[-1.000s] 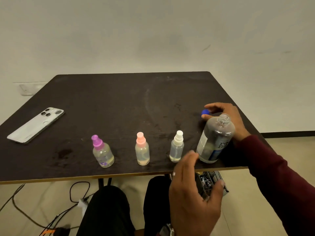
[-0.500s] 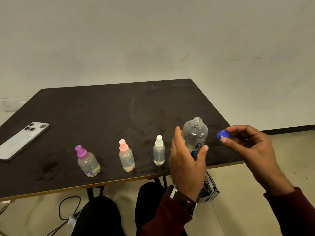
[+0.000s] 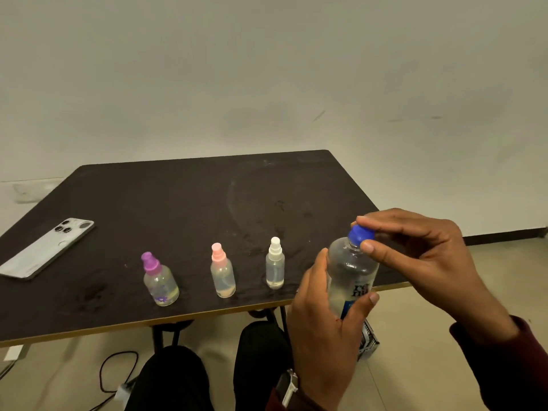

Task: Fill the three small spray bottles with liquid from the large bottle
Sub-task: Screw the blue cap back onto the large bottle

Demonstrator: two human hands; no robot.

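**Blue cap on large bottle as three spray bottles stand in a row**

Seen from the head camera, a person's left hand (image 3: 323, 315) grips the clear large bottle (image 3: 353, 274) around its lower body, holding it upright at the near right corner of the dark table (image 3: 184, 203). The right hand (image 3: 421, 253) pinches the blue cap (image 3: 360, 234) between thumb and fingertips; the cap sits on the bottle's neck. Three small spray bottles stand upright near the table's front edge, each apart from the next: a purple-topped bottle (image 3: 160, 281) at left, a pink-topped bottle (image 3: 222, 275) in the middle, and a white-topped bottle (image 3: 275, 264) just left of the large bottle. A white smartphone (image 3: 47, 247) lies face down at the table's far left. A black cable (image 3: 112, 372) loops across the floor beneath.
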